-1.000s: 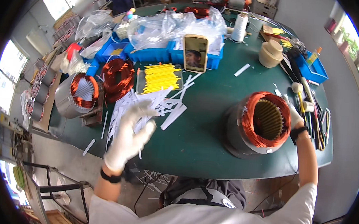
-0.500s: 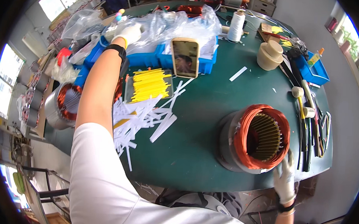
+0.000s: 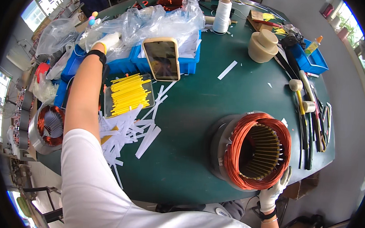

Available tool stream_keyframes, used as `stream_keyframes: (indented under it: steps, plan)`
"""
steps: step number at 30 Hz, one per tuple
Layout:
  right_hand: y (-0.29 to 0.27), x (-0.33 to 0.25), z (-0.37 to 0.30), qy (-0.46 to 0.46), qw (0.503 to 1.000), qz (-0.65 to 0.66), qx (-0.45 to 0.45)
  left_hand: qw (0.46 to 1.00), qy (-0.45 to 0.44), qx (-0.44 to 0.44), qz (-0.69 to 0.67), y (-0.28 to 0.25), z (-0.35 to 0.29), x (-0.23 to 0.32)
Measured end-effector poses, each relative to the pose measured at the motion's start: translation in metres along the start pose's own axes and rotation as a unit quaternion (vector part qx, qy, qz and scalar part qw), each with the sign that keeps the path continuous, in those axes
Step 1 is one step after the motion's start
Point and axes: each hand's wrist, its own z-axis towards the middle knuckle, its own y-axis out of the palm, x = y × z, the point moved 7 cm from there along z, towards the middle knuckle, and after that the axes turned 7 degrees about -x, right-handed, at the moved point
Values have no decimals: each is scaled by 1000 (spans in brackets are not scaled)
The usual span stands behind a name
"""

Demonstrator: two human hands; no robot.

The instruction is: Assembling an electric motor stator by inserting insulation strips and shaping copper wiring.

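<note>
A motor stator (image 3: 219,151) lies on its side at the near right of the table, a thick ring of orange-red copper wire (image 3: 234,162) at its visible end and yellowish strips lining its bore. Against the ring's near right edge rests my right hand (image 3: 272,194), in a white glove, its visible fingers stretched along the wire. My left hand (image 3: 108,40), also gloved, reaches to the far left among clear plastic bags (image 3: 131,26) over blue bins (image 3: 131,61); its fingertips are hidden. Below that arm's reach sit a tray of yellow sticks (image 3: 130,94) and loose white paper strips (image 3: 121,137).
A phone (image 3: 161,60) stands propped against the bins. Farther back are a white thread spool (image 3: 222,17) and a cream stepped cylinder (image 3: 263,46). Mallets (image 3: 296,85) and other tools lie along the right edge. Another stator (image 3: 45,129) is at the far left.
My right hand has moved left against the copper ring's near edge. My left hand stays at the bags and bins. The whole view has shifted, with the stator appearing larger and nearer.
</note>
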Motion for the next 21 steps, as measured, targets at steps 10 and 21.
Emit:
stream_keyframes:
  steps: [10,21]
  plan:
    - [0,-2,0,6,1000,5,-2,987,-151,19,47,-13,-1,-48]
    - [0,-4,1,-5,1000,5,-9,996,-79,19,-22,1,-1,-49]
